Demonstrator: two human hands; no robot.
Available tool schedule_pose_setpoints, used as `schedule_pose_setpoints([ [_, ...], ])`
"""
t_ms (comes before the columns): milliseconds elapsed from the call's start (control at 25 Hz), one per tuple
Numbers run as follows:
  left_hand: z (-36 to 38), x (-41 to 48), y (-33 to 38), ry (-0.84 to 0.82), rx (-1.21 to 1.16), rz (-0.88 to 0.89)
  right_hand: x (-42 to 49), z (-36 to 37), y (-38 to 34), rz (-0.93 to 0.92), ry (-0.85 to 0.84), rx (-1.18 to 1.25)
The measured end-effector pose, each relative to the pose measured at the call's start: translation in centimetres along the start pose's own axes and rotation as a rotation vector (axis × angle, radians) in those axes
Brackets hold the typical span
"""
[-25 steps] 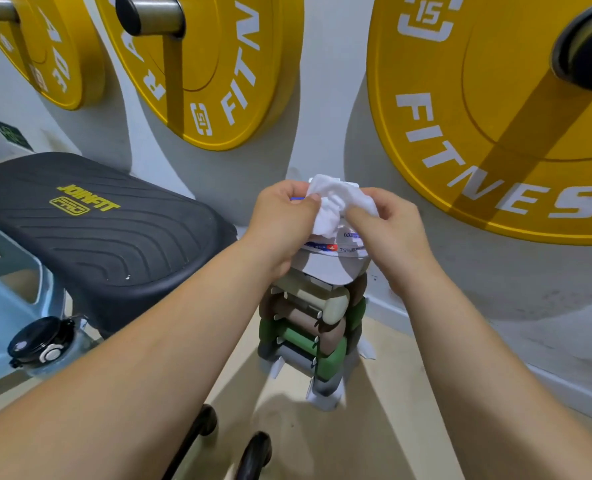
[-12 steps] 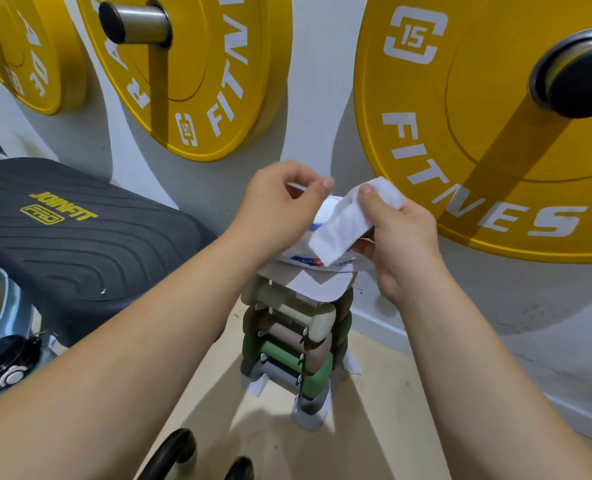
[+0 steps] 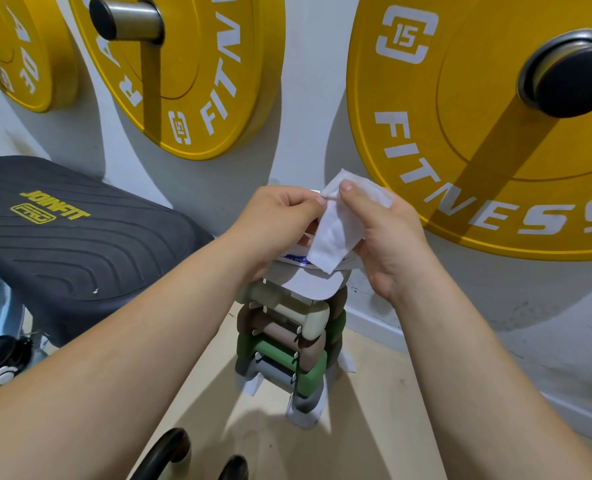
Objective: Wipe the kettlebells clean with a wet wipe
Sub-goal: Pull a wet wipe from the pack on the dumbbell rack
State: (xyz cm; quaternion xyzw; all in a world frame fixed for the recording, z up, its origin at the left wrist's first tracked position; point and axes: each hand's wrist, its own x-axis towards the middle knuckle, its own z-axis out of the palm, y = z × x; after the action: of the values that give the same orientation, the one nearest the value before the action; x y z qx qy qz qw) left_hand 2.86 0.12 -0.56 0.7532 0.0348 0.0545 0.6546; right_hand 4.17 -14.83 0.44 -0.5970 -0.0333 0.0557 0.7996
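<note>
Both hands work the wipe (image 3: 336,233): bunched on pack (image 3: 308,282) 1 s ago, it's now fully out. R hand (image 3: 391,244) pinches its top w/ thumb, L hand (image 3: 280,216) nips left edge, unfolding. Kettlebells (image 3: 164,452) sit near, bottom-left, untouched; wiping can start next.

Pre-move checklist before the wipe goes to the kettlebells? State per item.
1. Wet wipe clear of the wipes pack: ok, it hangs above the pack.
2. Grip: ok, the right hand has its thumb on the wipe and the left hand pinches its top corner.
3. Wipe unfolded: not ok, it is folded into a narrow strip.
4. Pack closed: cannot tell, hands and wipe hide its opening.
5. Kettlebells located: ok, black kettlebell handles show at the bottom edge; their bodies are out of frame.
6. Free hand to steady a kettlebell: not ok, both hold the wipe.
</note>
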Motion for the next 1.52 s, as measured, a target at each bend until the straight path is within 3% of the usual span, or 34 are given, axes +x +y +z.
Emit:
schedule_pose_setpoints([
  [160, -0.1, -0.1, 0.7, 0.052, -0.092, 0.031, 0.3, 0.1, 0.0, -0.031, 0.024, -0.040],
  [280, 0.2, -0.6, 1.0, -0.014, -0.018, 0.112, 0.2, 0.2, -0.2, -0.028, -0.008, -0.001],
  [520, 0.0, -0.7, 1.3, -0.118, -0.297, -0.145, 0.5, -0.2, -0.2, -0.036, -0.009, -0.006],
  [760, -0.7, -0.3, 2.0, 0.045, -0.489, -0.275, 0.3, -0.7, 0.2, 0.093, -0.057, 0.121],
  [920, -1.1, 0.6, 1.3, 0.249, -0.285, -0.210, 0.6, -1.0, 0.5, 0.173, -0.082, 0.054],
  [1080, -0.4, -0.1, 1.9, 0.108, -0.367, -0.252, 0.6, -0.4, 0.1, 0.191, -0.097, 0.213],
  [1160, -0.3, -0.3, 1.9, 0.023, -0.277, -0.175, 0.5, -0.3, -0.1, 0.174, -0.092, 0.211],
  [1280, -0.6, -0.2, 1.6, 0.134, -0.127, -0.051, 0.4, -0.7, -0.1, 0.160, -0.069, 0.157],
  [1520, 0.1, 0.0, 1.8, 0.238, -0.085, 0.014, -0.4, -0.9, -0.5, 0.252, -0.196, 0.314],
])
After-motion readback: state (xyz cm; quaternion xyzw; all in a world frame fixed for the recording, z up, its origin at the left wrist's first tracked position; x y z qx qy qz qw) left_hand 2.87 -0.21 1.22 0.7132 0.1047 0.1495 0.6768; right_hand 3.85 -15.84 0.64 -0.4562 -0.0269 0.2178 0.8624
